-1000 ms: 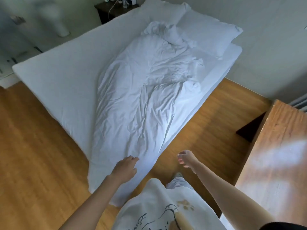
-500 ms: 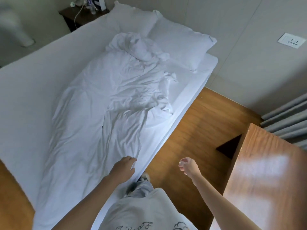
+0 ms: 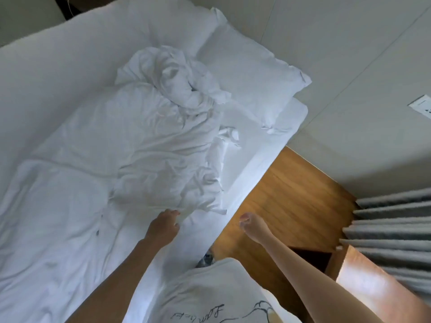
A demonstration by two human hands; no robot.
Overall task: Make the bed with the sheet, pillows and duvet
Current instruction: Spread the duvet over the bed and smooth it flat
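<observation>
A crumpled white duvet (image 3: 151,148) lies lengthwise down the bed, bunched up near the pillows. Under it the white sheet (image 3: 254,157) covers the mattress to its right edge. Two white pillows sit at the head, one on the right (image 3: 251,73) and one further left (image 3: 163,22). My left hand (image 3: 164,226) is on the bed at the duvet's near right edge, fingers curled into the fabric fold. My right hand (image 3: 250,223) hangs over the floor beside the bed, fingers loosely curled and holding nothing.
Wooden floor (image 3: 291,194) runs along the bed's right side where I stand. A wooden desk (image 3: 373,287) is at the lower right, with grey curtains (image 3: 396,229) above it. A wall socket (image 3: 422,106) is on the right wall. A dark nightstand (image 3: 70,8) sits beyond the bed head.
I have walked along the bed's right side toward the pillows, so the view moved up the bed. My left hand slid along the duvet's edge; the right hand stayed beside the bed.
</observation>
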